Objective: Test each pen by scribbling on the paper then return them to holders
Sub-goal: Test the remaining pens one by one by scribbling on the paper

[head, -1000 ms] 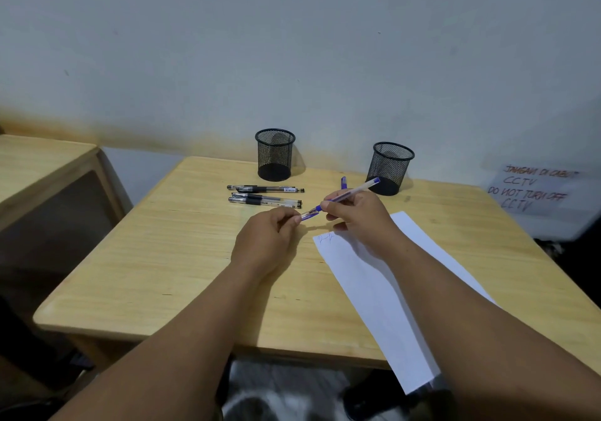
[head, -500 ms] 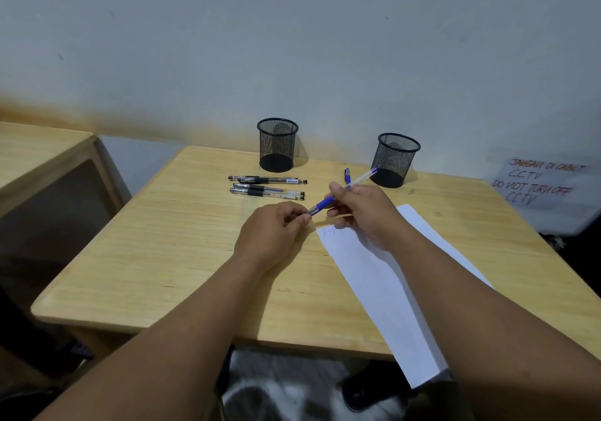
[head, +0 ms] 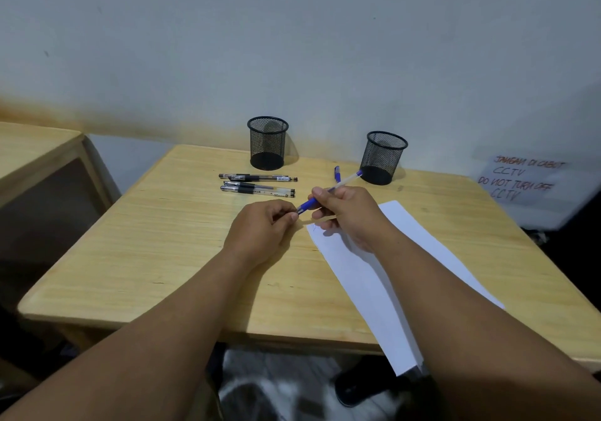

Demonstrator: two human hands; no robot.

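My right hand (head: pixel 344 212) grips a blue pen (head: pixel 347 180) by its barrel, rear end pointing toward the right mesh holder (head: pixel 384 157). My left hand (head: pixel 263 225) pinches the pen's tip end, where a cap may sit; fingers hide it. Both hands hover over the top corner of the white paper (head: pixel 383 277), which bears a faint blue mark. Three black pens (head: pixel 257 184) lie side by side in front of the left mesh holder (head: pixel 267 142). Another blue pen (head: pixel 337 173) lies behind my right hand, mostly hidden.
The wooden table (head: pixel 162 258) stands against a pale wall. A second wooden table (head: pixel 35 147) sits at the left. A handwritten CCTV notice (head: pixel 523 178) leans at the right. The paper overhangs the table's front edge.
Both hands stayed joined on the blue pen and lifted slightly; the pen tilted a little steeper. The camera view shifted a bit downward.
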